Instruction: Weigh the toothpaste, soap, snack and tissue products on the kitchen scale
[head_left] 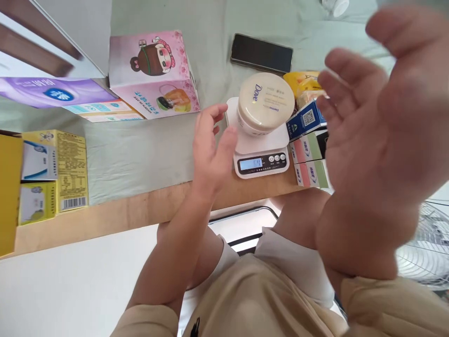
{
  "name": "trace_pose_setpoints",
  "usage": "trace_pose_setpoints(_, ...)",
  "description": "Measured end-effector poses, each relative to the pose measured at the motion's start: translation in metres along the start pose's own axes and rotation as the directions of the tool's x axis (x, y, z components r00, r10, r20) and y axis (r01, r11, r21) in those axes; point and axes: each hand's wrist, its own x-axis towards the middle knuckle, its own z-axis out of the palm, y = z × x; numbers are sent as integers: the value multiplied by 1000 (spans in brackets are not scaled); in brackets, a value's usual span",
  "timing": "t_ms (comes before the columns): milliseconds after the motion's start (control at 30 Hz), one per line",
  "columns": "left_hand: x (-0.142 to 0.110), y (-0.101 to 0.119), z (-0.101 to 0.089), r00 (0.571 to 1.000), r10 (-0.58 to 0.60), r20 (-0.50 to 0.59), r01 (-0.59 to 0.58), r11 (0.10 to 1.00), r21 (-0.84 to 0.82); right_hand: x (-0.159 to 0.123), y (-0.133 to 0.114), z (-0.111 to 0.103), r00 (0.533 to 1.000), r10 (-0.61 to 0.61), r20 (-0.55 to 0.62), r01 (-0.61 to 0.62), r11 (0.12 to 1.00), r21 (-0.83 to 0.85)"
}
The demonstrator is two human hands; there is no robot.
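Observation:
A cream-coloured Dove tub [265,100] with its lid on rests on a white kitchen scale [259,144] near the table's front edge. The scale's display is lit, but its digits are too faint to read surely. My left hand [212,145] hovers just left of the scale, fingers partly curled and apart, holding nothing. Raised close to the camera on the right is my right hand [379,107], slightly blurred, its palm facing left and its fingers spread with nothing in them. It covers part of the table's right side.
A black phone [261,53] lies behind the tub. Right of the scale are a yellow packet [301,84], a blue box with a QR code [307,119] and small toothpaste-like boxes [308,159]. Pink [154,75] and yellow boxes [72,168] stand left. A fan [426,248] is at lower right.

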Motion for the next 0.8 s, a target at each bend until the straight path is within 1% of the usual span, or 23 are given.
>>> trace_pose_setpoints(33,0,1,1,1000,14,17,-14,1000,11,-12,2,7,998,33,-60,-27,995,95)
trace_pose_setpoints(67,-1,1,2,999,28,35,-29,999,24,-22,3,14,993,76,-95,-63,988,141)
trace_pose_setpoints(133,0,-1,4,996,46,71,-50,997,55,-31,5,22,986,139,-92,-121,977,178)
trace_pose_setpoints(167,1,-2,6,995,48,83,-54,996,70,-32,6,24,987,144,-70,-130,976,175)
trace_pose_setpoints(233,5,-5,9,995,32,93,-42,994,105,-28,13,23,994,106,-16,-102,980,171)
trace_pose_setpoints(300,9,-7,12,995,27,101,-42,989,144,-24,26,21,998,58,21,-61,980,190)
trace_pose_setpoints(400,16,-10,17,990,48,130,-72,979,190,-24,46,22,999,-1,39,-9,966,260)
trace_pose_setpoints(467,20,-13,21,988,59,142,-87,976,199,-26,54,26,997,-43,67,22,959,283)
trace_pose_setpoints(567,27,-17,26,987,58,152,-88,976,199,-30,56,32,995,-54,89,29,963,267)
trace_pose_setpoints(667,31,-18,32,989,31,145,-61,978,202,-30,54,34,996,-44,80,25,972,232)
trace_pose_setpoints(733,32,-18,36,993,9,114,-33,977,210,-28,54,34,996,-34,81,16,976,218)
trace_pose_setpoints(800,33,-19,41,998,19,61,-31,980,199,-26,54,35,996,-13,85,-5,977,215)
